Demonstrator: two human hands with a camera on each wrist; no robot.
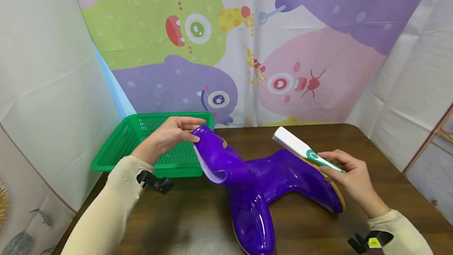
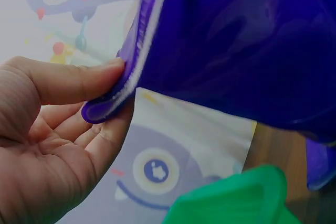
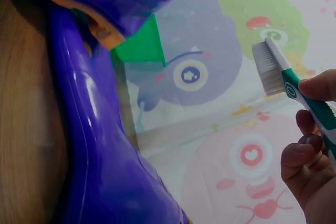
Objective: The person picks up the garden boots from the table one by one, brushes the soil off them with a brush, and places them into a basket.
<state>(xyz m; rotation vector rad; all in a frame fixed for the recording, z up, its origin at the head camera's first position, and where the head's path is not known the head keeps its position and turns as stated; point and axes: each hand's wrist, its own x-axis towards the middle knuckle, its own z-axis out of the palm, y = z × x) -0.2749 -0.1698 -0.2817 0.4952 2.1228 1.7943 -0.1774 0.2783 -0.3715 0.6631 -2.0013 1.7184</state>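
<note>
Two glossy purple boots are on the table. My left hand [image 1: 169, 135] pinches the top edge of the nearer boot [image 1: 249, 211], its shaft raised and tilted toward the left; in the left wrist view the thumb and fingers of the hand [image 2: 63, 124] hold the rim of the boot [image 2: 226, 40]. The other boot [image 1: 304, 180] lies on its side behind and to the right. My right hand [image 1: 354, 176] grips the green-and-white handle of a brush [image 1: 293, 143] above that boot. White bristles show on the brush [image 3: 270, 69] in the right wrist view, facing left, apart from the boot [image 3: 100, 129].
A green plastic basket [image 1: 124, 145] stands at the back left of the brown wooden table [image 1: 191, 223], close to my left hand. Behind the table hangs a cloth [image 1: 244, 101] with cartoon figures, and white sheets hang at both sides.
</note>
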